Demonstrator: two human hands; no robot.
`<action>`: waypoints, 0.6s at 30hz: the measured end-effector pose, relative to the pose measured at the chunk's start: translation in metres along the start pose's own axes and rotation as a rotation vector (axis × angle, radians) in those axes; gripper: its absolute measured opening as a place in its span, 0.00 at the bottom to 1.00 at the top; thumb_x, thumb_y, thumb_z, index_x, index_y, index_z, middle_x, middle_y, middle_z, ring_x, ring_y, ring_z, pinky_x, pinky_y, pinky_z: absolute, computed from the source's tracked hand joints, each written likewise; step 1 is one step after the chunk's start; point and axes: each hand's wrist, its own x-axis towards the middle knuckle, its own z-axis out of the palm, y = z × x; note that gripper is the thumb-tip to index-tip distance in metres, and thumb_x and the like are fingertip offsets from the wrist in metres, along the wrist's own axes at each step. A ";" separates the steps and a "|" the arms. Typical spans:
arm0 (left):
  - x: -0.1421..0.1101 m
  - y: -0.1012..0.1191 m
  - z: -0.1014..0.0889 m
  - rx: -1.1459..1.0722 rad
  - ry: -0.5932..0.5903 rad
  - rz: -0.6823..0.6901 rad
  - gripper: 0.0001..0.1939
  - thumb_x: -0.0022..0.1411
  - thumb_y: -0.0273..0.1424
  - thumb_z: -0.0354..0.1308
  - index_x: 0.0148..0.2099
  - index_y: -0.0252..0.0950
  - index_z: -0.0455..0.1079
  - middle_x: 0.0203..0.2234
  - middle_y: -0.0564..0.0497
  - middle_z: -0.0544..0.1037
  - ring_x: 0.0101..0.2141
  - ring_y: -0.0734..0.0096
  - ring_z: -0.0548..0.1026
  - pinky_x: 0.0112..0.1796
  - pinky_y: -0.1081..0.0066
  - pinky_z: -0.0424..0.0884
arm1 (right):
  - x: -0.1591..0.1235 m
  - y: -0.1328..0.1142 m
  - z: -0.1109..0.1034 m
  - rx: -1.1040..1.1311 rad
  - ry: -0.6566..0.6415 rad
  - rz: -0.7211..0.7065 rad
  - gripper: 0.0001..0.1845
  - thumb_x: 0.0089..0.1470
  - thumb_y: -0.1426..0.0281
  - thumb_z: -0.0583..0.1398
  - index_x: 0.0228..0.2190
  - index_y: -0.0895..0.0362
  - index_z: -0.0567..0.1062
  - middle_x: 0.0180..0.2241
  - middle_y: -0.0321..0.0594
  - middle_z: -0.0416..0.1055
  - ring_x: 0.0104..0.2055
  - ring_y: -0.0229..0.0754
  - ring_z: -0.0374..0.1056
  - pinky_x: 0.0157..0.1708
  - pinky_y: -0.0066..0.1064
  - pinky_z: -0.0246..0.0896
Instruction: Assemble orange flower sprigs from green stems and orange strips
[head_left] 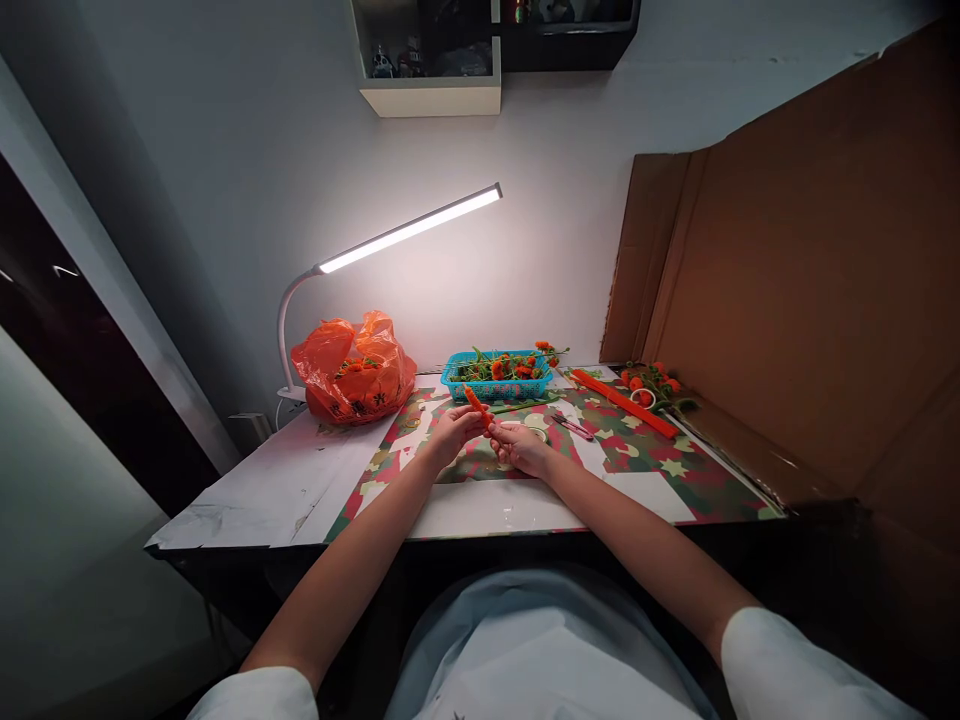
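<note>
Both hands meet over the middle of the table, fingers closed round an orange chenille stem [476, 402] that looks thick and fuzzy and points up and to the left. My left hand [456, 432] pinches it from the left. My right hand [521, 446] grips its lower end, fingertips close to those of the left. Just behind them stands a blue basket [457, 391] filled with orange flowers on green stems. Right of my right hand lie pink-handled scissors [573, 427]. A roll of pale tape [538, 434] is partly hidden behind that hand.
An orange plastic bag [356, 395] with flowers inside stands at the left, beside a lit desk lamp [409, 228]. On the right lie a long red-orange bundle [622, 403], more orange flowers [654, 382] and a white ring [643, 398]. Cardboard [795, 290] walls the right side.
</note>
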 end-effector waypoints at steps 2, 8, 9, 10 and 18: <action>-0.001 0.000 0.000 0.005 0.013 0.004 0.18 0.43 0.33 0.69 0.37 0.30 0.75 0.28 0.46 0.80 0.30 0.68 0.78 0.39 0.67 0.73 | 0.001 0.001 -0.001 -0.016 -0.012 0.002 0.16 0.45 0.60 0.68 0.28 0.59 0.73 0.20 0.31 0.63 0.19 0.28 0.55 0.18 0.20 0.49; -0.001 0.001 0.001 0.042 0.068 0.031 0.18 0.38 0.35 0.71 0.32 0.30 0.75 0.25 0.46 0.80 0.26 0.67 0.77 0.36 0.65 0.73 | -0.001 0.000 0.002 -0.111 0.011 -0.027 0.18 0.45 0.58 0.68 0.27 0.60 0.73 0.18 0.31 0.62 0.18 0.28 0.55 0.18 0.20 0.49; -0.001 0.001 0.001 0.052 0.071 0.034 0.18 0.38 0.35 0.70 0.31 0.30 0.74 0.25 0.46 0.80 0.26 0.66 0.77 0.36 0.65 0.73 | -0.001 0.000 0.003 -0.122 0.020 -0.031 0.18 0.44 0.58 0.68 0.26 0.60 0.73 0.18 0.30 0.62 0.18 0.28 0.55 0.17 0.21 0.49; -0.001 0.001 0.002 0.062 0.072 0.037 0.18 0.38 0.35 0.70 0.31 0.30 0.74 0.25 0.46 0.80 0.26 0.66 0.77 0.36 0.64 0.73 | -0.002 -0.001 0.004 -0.129 0.028 -0.034 0.18 0.44 0.58 0.68 0.26 0.60 0.73 0.18 0.30 0.62 0.18 0.28 0.55 0.17 0.21 0.48; -0.003 0.002 0.005 0.073 0.086 0.034 0.20 0.37 0.38 0.71 0.32 0.30 0.75 0.24 0.46 0.80 0.26 0.66 0.77 0.37 0.63 0.74 | -0.003 -0.002 0.006 -0.147 0.060 -0.044 0.18 0.42 0.58 0.69 0.25 0.59 0.73 0.18 0.30 0.62 0.18 0.28 0.55 0.17 0.21 0.49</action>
